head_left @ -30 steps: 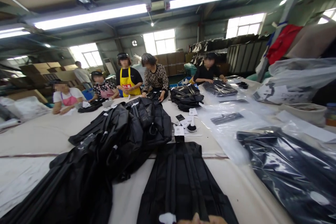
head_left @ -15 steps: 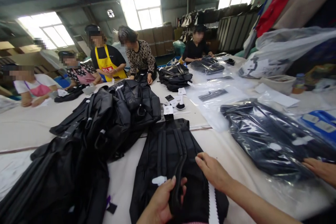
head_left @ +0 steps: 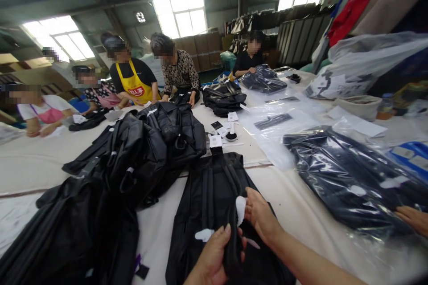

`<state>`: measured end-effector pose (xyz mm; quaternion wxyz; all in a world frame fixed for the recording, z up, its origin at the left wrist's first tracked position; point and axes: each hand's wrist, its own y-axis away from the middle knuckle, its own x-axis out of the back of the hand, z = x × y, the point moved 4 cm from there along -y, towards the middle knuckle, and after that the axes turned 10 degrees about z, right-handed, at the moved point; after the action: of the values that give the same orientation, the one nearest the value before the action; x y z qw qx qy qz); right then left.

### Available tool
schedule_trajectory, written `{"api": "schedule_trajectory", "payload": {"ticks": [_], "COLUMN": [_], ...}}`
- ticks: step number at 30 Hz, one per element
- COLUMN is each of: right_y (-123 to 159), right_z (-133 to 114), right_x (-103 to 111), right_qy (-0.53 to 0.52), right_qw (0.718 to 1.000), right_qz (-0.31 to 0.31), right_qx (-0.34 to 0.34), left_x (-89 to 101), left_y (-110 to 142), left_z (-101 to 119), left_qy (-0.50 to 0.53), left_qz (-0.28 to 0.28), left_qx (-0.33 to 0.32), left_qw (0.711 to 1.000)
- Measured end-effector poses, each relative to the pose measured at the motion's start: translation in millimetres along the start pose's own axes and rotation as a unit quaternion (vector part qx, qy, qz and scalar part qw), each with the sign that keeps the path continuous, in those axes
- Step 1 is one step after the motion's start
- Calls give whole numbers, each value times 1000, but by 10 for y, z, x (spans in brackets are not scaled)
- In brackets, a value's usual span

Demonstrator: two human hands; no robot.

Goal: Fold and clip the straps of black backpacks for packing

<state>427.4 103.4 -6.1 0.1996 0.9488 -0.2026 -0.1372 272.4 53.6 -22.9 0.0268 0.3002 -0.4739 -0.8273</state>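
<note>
A flat black bag [head_left: 214, 196] lies on the pale table [head_left: 301, 205] in front of me. My left hand [head_left: 214, 256] is closed around one of its black straps [head_left: 232, 249] near the bottom edge of the view. My right hand [head_left: 261, 214] pinches a small white tag [head_left: 240, 209] just above that strap. Another white tag [head_left: 203, 234] sticks out beside my left thumb.
A heap of black bags [head_left: 133, 160] lies to the left. Bags packed in clear plastic [head_left: 347, 178] lie to the right, where another person's hand [head_left: 413, 219] rests. Loose tags and a small black item [head_left: 230, 136] sit mid-table. Several people work along the far side.
The view dropped from the ceiling to the table and my hands came in. My right hand went from open over the bag to pinching the white tag. The far worker lifted a packed bag.
</note>
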Motion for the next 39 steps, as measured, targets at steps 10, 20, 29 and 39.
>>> {"api": "schedule_trajectory", "payload": {"ticks": [10, 20, 29, 39], "right_y": [293, 381, 488, 457], "right_z": [346, 157, 619, 907], "right_x": [96, 313, 36, -145], "right_qy": [117, 148, 258, -17], "right_qw": [988, 965, 941, 870], "right_qz": [-20, -177, -142, -306], "right_qx": [-102, -126, -168, -386], "left_x": [-21, 248, 258, 360], "left_y": [-63, 20, 32, 15], "left_z": [-67, 247, 186, 22], "left_qy": [-48, -60, -140, -254], "left_qz": [-41, 44, 77, 96], "left_qx": [15, 118, 80, -33], "left_qw": [998, 990, 984, 962]}}
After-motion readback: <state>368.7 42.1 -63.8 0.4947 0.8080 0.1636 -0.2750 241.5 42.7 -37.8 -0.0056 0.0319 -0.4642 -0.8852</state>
